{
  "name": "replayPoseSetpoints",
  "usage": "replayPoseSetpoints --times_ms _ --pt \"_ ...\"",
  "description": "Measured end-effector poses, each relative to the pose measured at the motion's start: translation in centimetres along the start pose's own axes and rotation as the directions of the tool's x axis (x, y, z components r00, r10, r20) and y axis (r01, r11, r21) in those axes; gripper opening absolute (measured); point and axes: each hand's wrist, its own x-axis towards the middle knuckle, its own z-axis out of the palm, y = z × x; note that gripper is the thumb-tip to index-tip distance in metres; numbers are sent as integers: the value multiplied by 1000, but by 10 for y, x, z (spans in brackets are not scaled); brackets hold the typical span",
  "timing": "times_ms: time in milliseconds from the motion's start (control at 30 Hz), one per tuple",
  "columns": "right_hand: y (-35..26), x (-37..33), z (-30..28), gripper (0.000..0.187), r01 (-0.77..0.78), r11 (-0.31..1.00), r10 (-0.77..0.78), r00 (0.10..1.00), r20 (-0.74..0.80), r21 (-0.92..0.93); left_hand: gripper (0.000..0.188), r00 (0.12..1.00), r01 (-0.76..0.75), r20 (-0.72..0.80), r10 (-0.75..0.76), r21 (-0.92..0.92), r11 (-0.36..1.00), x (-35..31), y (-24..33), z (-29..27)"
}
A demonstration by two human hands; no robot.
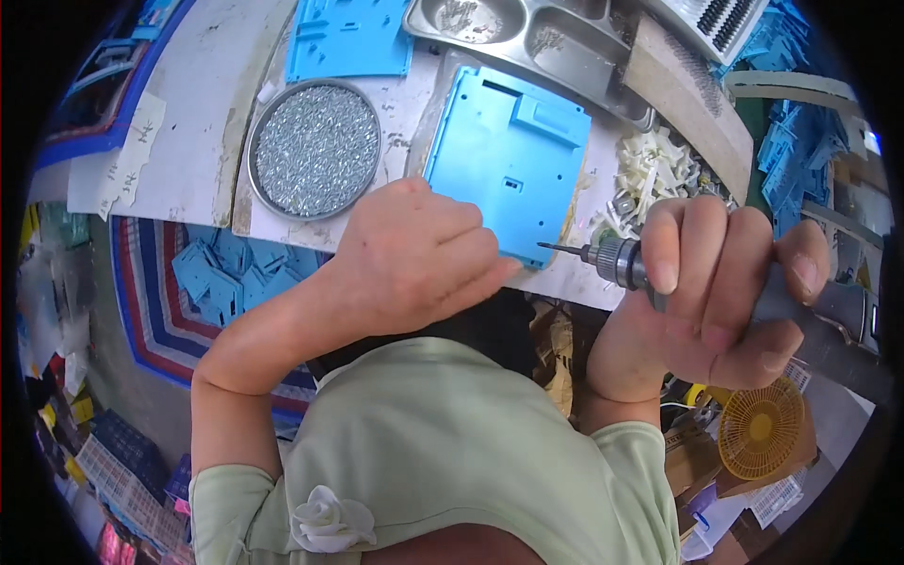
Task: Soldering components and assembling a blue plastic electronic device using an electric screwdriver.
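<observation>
A light-blue plastic panel [490, 155] lies flat on the white table, with small holes and a raised block near its far edge. My left hand [414, 254] is closed at the panel's near left corner, fingers curled in; whatever it may hold is hidden. In my right hand [711, 282] is an electric screwdriver [617, 262], gripped just behind its knurled metal collar. Its thin bit points left, over the panel's near right corner; I cannot tell if it touches. Left of the panel stands a round metal dish [315, 151] full of small silvery screws.
Another blue panel [348, 42] lies at the far edge. A steel compartment tray [574, 52] holds small parts. White plastic pieces [659, 169] are heaped at right. Blue parts [235, 273] fill a striped bag below left. A yellow fan [761, 428] stands lower right.
</observation>
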Motion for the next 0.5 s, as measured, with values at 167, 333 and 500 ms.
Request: replayPoseSetpoints --times_ms 167,333,500 --pt "5 2 18 32 -42 997 42 999 11 61 12 995 22 -101 -26 -46 999 -3 5 6" --pt "9 4 28 32 -70 997 70 997 -7 29 19 979 128 -136 -150 -159 979 -16 4 8" --pt "17 12 29 30 -66 998 67 997 39 -22 21 981 163 -71 -179 -191 968 -17 0 2"
